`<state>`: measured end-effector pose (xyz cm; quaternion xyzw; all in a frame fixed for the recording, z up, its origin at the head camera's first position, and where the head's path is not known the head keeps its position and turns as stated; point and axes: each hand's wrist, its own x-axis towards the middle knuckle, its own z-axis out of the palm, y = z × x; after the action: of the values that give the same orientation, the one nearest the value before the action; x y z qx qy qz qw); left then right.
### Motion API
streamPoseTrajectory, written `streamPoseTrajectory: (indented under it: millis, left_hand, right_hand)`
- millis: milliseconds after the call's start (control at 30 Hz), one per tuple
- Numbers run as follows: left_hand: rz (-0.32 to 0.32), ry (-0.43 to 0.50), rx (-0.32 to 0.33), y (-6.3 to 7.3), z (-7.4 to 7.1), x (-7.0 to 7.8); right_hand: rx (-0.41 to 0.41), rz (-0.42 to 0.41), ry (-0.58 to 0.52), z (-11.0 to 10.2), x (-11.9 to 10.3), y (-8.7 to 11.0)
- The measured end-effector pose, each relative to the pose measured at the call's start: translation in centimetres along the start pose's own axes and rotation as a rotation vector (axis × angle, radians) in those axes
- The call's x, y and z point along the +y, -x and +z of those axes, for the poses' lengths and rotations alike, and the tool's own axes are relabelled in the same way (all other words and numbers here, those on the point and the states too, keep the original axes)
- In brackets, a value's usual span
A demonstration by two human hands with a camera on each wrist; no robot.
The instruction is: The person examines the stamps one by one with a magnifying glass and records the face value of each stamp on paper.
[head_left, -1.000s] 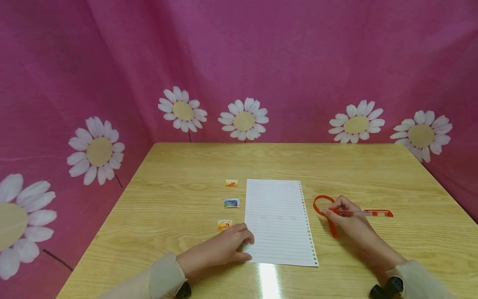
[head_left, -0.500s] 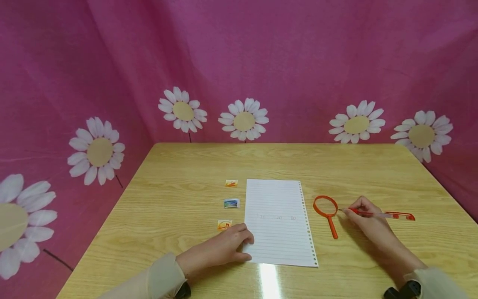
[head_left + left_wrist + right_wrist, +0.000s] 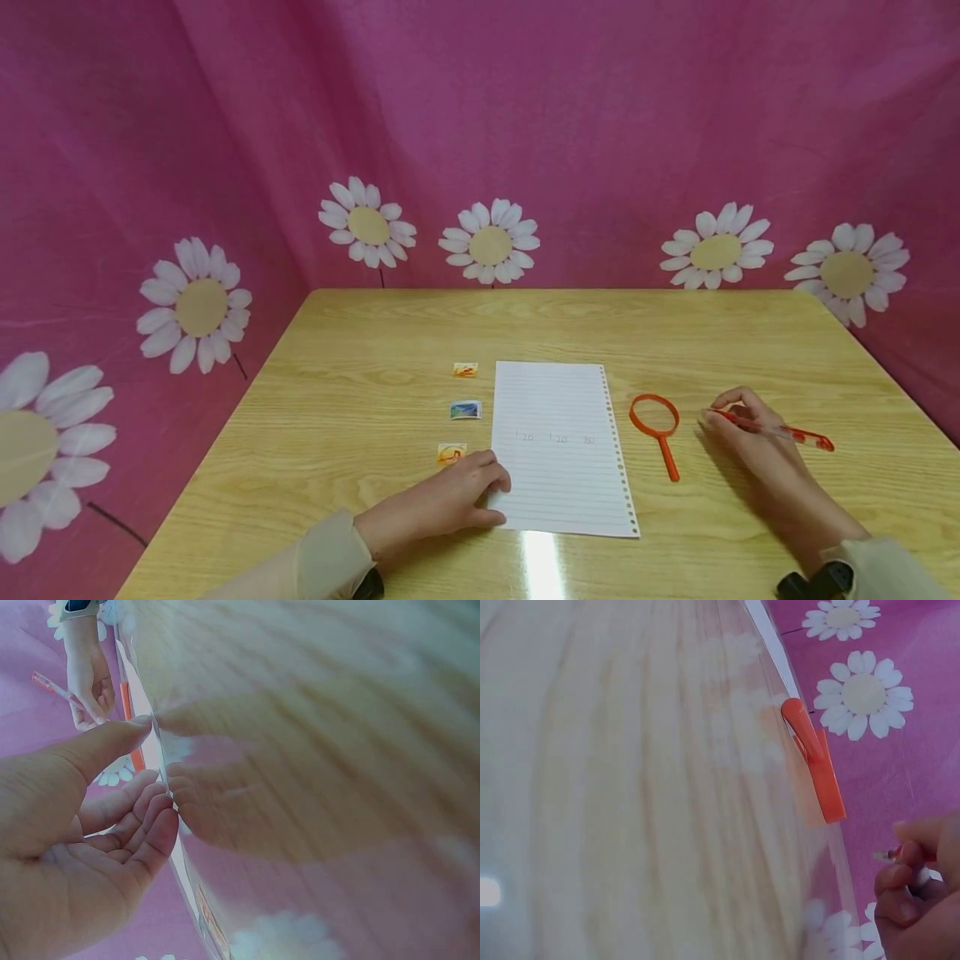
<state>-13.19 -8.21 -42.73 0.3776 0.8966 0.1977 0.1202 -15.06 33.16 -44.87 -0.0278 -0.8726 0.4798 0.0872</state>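
Observation:
My left hand [image 3: 453, 492] rests at the lower left edge of a lined, hole-punched sheet of paper [image 3: 555, 392], thumb and fingertips on it. In the left wrist view, the fingers of that left hand [image 3: 97, 832] bend loosely with nothing gripped. Faint handwritten numbers run across the sheet's middle. My right hand [image 3: 757, 442] pinches a red pen with a clear barrel [image 3: 808, 438], right of the paper; the pen's tip [image 3: 883, 856] points left in the right wrist view. Between paper and right hand lies an orange-red magnifying glass [image 3: 667, 457].
Left of the sheet, three small stamps lie in a column: a yellow-orange stamp [image 3: 465, 370], a blue-green stamp [image 3: 466, 410] and another yellow-orange stamp [image 3: 450, 451] by the left hand. The wooden table [image 3: 360, 358] meets a pink flowered cloth [image 3: 585, 125] behind.
My right hand has drawn rightward with the pen, off the magnifying glass it overlapped, and the pen's back end has tipped lower. The left hand and paper stay put.

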Motion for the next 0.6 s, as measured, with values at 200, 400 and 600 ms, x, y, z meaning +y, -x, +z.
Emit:
streamPoseTrajectory:
  millis: [200, 400, 600]
  left_hand:
    - [-0.001, -0.003, -0.001, 0.0, 0.0, 0.0]
    - [-0.004, -0.005, -0.001, -0.1, -0.1, 0.0]
    - [-0.005, -0.009, -0.002, -0.1, 0.0, -0.1]
  right_hand:
    - [-0.015, -0.031, -0.027, -0.5, 0.6, -0.1]
    - [-0.029, -0.172, -0.065, -0.9, 1.4, -0.1]
    - [-0.204, -0.234, -0.300, -2.6, 2.5, -0.4]
